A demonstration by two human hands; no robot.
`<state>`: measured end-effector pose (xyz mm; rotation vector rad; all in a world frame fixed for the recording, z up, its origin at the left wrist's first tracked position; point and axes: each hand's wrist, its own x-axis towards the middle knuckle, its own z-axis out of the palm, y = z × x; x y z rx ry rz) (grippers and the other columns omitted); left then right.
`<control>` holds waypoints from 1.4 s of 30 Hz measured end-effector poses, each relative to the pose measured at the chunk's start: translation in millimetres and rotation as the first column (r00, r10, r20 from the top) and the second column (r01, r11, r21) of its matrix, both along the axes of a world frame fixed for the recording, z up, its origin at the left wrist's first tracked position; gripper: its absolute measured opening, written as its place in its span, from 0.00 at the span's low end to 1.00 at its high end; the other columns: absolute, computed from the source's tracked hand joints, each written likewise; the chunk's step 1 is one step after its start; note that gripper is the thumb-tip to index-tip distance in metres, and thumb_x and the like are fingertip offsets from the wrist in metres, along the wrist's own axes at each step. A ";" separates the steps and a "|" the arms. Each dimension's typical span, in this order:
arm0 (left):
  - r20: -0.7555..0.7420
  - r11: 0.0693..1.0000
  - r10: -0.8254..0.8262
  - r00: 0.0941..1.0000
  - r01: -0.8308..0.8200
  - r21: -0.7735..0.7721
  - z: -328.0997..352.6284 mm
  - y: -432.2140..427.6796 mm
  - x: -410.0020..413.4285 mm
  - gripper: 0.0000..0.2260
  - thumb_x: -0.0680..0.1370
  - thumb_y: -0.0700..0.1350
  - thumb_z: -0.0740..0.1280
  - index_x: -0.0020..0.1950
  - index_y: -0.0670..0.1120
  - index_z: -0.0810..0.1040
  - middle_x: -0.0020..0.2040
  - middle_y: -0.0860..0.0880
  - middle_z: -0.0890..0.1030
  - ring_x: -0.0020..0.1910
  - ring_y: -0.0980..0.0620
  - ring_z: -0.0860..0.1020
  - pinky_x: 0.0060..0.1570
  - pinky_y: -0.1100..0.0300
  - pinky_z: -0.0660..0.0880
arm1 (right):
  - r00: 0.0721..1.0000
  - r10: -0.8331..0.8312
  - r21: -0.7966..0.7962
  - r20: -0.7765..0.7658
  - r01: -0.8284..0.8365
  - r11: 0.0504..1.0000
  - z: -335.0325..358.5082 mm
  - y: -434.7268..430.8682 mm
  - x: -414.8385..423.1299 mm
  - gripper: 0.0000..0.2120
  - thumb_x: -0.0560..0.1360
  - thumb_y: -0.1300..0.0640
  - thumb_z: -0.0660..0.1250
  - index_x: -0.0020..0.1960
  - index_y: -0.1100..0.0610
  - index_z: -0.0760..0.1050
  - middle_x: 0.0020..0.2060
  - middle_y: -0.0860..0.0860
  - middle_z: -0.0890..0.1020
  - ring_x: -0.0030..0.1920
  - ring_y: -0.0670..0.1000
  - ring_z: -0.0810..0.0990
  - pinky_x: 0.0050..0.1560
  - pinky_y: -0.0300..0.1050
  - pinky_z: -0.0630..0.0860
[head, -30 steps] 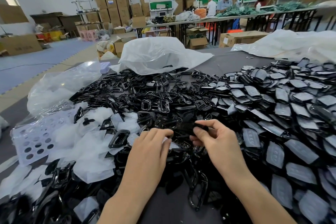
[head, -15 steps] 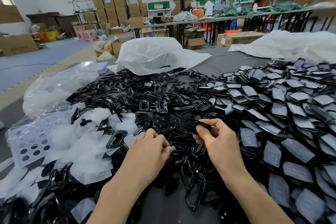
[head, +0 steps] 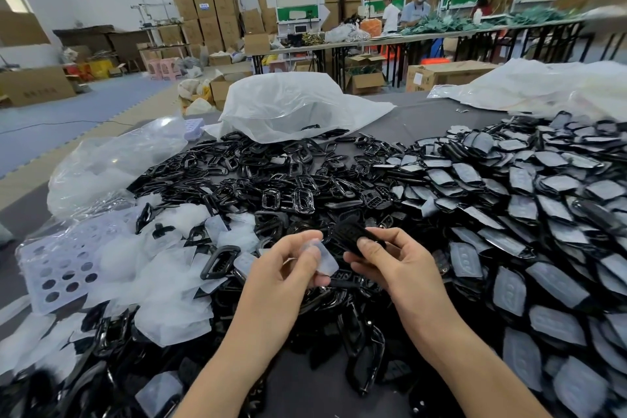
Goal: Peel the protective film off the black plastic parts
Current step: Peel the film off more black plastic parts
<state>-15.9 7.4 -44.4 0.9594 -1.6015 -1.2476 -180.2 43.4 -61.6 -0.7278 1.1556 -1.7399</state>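
My right hand pinches a black plastic part above the middle of the table, its dark face bare. My left hand pinches a small clear piece of protective film just left of that part, apart from it. To the right lies a wide heap of film-covered black parts. Bare glossy black parts and frames are piled in the middle and towards me. Loose peeled films lie in a whitish pile at the left.
A white plastic bag stands at the back centre, a clear bag at the back left, and more white sheeting at the back right. A perforated clear tray lies at the left edge. People work at far tables.
Both hands have lifted from the heap. The film now hangs free in my left hand, separated from the black part, which my right hand has raised and turned.
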 end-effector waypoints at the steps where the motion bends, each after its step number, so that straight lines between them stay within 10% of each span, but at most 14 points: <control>1: -0.030 0.999 -0.002 1.000 0.003 0.032 0.0 0.2 -0.2 0.06 0.81 0.45 0.66 0.56 0.51 0.81 0.44 0.49 0.85 0.43 0.50 0.85 0.54 0.55 0.81 | 1.000 0.002 -0.002 0.030 -0.002 1.000 -0.2 -0.7 0.4 0.06 0.77 0.65 0.71 0.53 0.59 0.80 0.45 0.58 0.87 0.46 0.56 0.88 0.43 0.38 0.82; 10: -0.067 1.000 0.002 0.998 -0.002 0.000 -1.7 3.0 -1.5 0.07 0.81 0.43 0.66 0.49 0.54 0.80 0.37 0.48 0.84 0.35 0.58 0.79 0.39 0.69 0.75 | 0.996 -0.002 0.004 0.089 0.001 1.000 1.1 -1.0 1.1 0.07 0.77 0.66 0.70 0.54 0.60 0.79 0.42 0.56 0.87 0.45 0.55 0.88 0.41 0.38 0.82; 16: 0.068 0.990 -0.056 0.996 0.065 -0.124 1.5 5.2 0.8 0.16 0.80 0.39 0.67 0.60 0.59 0.80 0.52 0.59 0.85 0.53 0.62 0.82 0.56 0.69 0.74 | 0.999 -0.005 -0.030 0.050 0.007 1.000 2.8 0.4 -1.4 0.07 0.78 0.66 0.69 0.54 0.59 0.80 0.44 0.56 0.87 0.45 0.54 0.88 0.43 0.38 0.82; 24: 0.157 0.959 0.023 0.987 0.022 -0.281 -0.5 9.6 -5.0 0.13 0.80 0.44 0.67 0.51 0.64 0.83 0.48 0.58 0.80 0.51 0.58 0.79 0.48 0.71 0.71 | 0.999 0.034 -0.025 -0.020 -0.035 0.999 4.6 3.1 0.3 0.06 0.78 0.66 0.69 0.53 0.58 0.81 0.42 0.56 0.87 0.43 0.52 0.87 0.42 0.37 0.81; 42: -0.097 0.978 0.196 0.976 -0.202 -0.058 -4.9 4.5 -6.9 0.07 0.77 0.40 0.72 0.51 0.50 0.77 0.40 0.49 0.79 0.36 0.56 0.79 0.39 0.67 0.76 | 0.971 0.220 -0.066 -0.095 -0.227 0.972 9.5 7.5 16.1 0.16 0.67 0.49 0.75 0.52 0.55 0.83 0.44 0.57 0.87 0.43 0.53 0.88 0.43 0.36 0.81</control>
